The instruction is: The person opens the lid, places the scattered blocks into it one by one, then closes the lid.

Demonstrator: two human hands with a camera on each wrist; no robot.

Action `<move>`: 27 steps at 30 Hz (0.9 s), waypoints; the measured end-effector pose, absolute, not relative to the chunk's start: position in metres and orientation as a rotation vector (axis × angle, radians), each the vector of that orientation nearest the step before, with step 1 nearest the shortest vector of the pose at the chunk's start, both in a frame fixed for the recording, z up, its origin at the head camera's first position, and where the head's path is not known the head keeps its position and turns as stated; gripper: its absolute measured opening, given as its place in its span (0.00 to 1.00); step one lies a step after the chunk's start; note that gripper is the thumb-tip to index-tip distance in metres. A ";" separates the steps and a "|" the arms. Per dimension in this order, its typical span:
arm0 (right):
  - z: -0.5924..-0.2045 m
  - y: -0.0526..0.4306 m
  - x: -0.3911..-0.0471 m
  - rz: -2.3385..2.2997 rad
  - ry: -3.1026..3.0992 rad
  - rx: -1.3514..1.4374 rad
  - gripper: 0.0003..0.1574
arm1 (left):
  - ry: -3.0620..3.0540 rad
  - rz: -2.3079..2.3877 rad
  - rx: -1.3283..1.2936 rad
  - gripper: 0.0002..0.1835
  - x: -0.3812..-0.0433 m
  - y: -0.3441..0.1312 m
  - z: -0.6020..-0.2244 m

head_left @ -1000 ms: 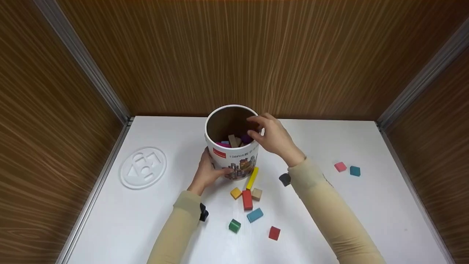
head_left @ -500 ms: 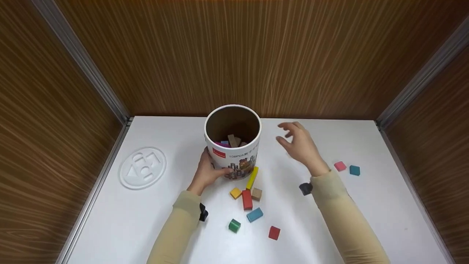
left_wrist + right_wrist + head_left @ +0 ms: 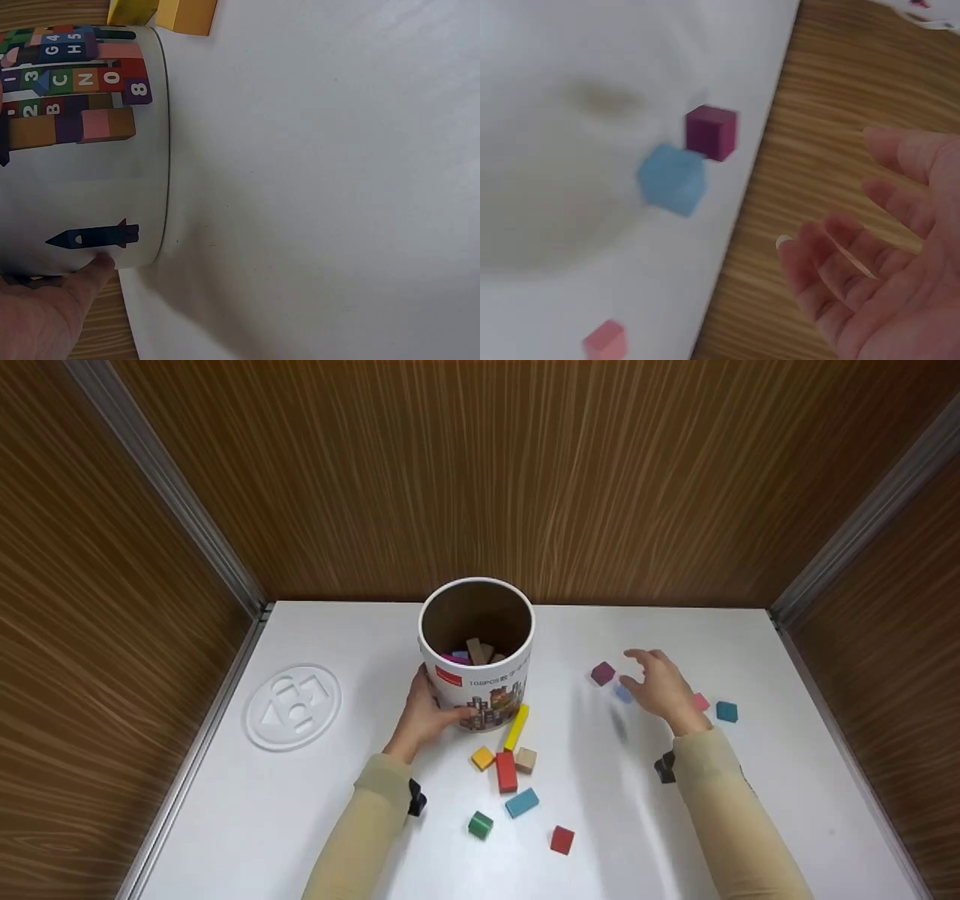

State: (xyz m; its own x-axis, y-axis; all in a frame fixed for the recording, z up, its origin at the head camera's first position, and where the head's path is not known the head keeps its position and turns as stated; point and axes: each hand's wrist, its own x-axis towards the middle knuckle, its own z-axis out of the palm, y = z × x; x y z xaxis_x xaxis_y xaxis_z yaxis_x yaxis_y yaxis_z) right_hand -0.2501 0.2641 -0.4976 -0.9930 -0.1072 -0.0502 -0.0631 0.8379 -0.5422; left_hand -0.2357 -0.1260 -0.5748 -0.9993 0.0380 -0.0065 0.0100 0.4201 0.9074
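A tall white bucket [image 3: 491, 682] with printed building pictures stands upright, its open top showing several blocks [image 3: 475, 651] inside. My left hand [image 3: 421, 718] grips its lower left side, thumb across the front; in the left wrist view a finger [image 3: 96, 270] touches the wall beside a printed rocket. My right hand [image 3: 660, 690] hovers over the table at the right, fingers apart, holding nothing. By its fingertips are a purple cube [image 3: 603, 673] and a blurred light blue block [image 3: 624, 694]. The right wrist view shows the blue block [image 3: 673, 180] close to the purple cube [image 3: 711, 133].
Near the bucket lie a yellow stick [image 3: 516, 727], a red block [image 3: 506, 772], a blue block [image 3: 522, 802], a green block [image 3: 481, 825] and others. A pink block [image 3: 700, 702] and teal block [image 3: 727, 711] lie right. A white shape plate [image 3: 292, 706] lies left. Wooden panels [image 3: 480, 472] enclose the table.
My right hand has left the bucket's rim and moved right and toward me. The purple cube and light blue block now appear out by it. My left hand stays on the bucket.
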 end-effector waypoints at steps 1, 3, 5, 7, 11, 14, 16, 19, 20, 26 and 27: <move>-0.502 0.267 -0.251 -0.851 2.921 -0.119 0.31 | 2.624 1.681 0.048 0.68 -0.236 -0.126 -0.575; -0.510 0.271 -0.253 -0.818 2.884 -0.085 0.32 | 2.624 1.684 0.054 0.69 -0.236 -0.126 -0.575; -0.518 0.273 -0.254 -0.784 2.846 -0.059 0.32 | 2.620 1.690 0.058 0.69 -0.236 -0.126 -0.575; -0.525 0.274 -0.254 -0.745 2.810 -0.048 0.33 | 2.617 1.698 0.059 0.69 -0.236 -0.126 -0.575; -0.535 0.274 -0.254 -0.673 2.756 -0.043 0.35 | 2.609 1.715 0.060 0.69 -0.235 -0.126 -0.576; -0.540 0.272 -0.253 -0.661 2.732 -0.042 0.36 | 2.603 1.709 0.048 0.69 -0.235 -0.126 -0.577; -0.543 0.272 -0.253 -0.672 2.735 -0.055 0.34 | 2.598 1.696 0.034 0.70 -0.235 -0.126 -0.577; -0.546 0.271 -0.252 -0.700 2.763 -0.076 0.30 | 2.596 1.682 0.018 0.70 -0.235 -0.126 -0.576; -0.547 0.271 -0.252 -0.701 2.780 -0.087 0.28 | 2.598 1.681 0.019 0.70 -0.236 -0.126 -0.576; -0.549 0.271 -0.249 -0.659 2.840 -0.058 0.22 | 2.618 1.681 0.040 0.70 -0.236 -0.126 -0.575; -0.549 0.271 -0.248 -0.652 2.836 -0.038 0.22 | 2.619 1.684 0.043 0.69 -0.236 -0.126 -0.575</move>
State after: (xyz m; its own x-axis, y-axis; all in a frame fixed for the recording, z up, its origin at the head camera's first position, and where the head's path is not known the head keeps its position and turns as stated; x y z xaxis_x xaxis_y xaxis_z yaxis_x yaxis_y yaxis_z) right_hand -0.2483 0.2710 -0.5491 -0.9730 -0.0767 -0.2176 0.0261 0.9005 -0.4340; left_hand -0.2362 -0.1262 -0.5753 -0.9992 0.0386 -0.0084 0.0084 0.4148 0.9099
